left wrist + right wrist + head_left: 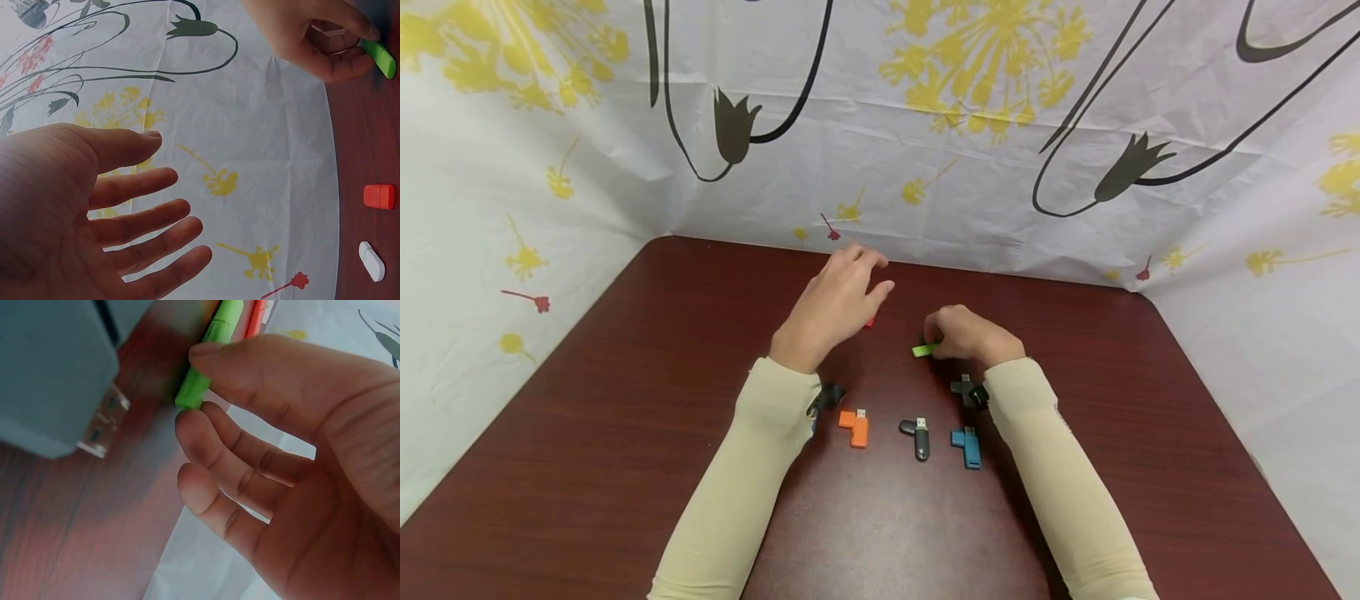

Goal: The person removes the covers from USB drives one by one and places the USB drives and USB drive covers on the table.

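Note:
My right hand (964, 332) pinches a green USB stick (923, 351) low over the table, thumb on one side and fingers on the other. In the right wrist view the thumb presses along the green stick (212, 353) near its end. Above the table to the left hovers my left hand (835, 304), fingers relaxed and apart, holding nothing. A red USB stick (379, 196) and a white one (372, 261) lie on the table past the left fingers; in the head view the left hand partly covers the red one and hides the white one.
Nearer on the brown table (625, 433) lie an orange USB stick (859, 429), a dark grey one (921, 440) and a blue one (972, 448), connectors swung out. A black stick (964, 388) lies beside the right wrist. A patterned white cloth (850, 167) hangs behind the table.

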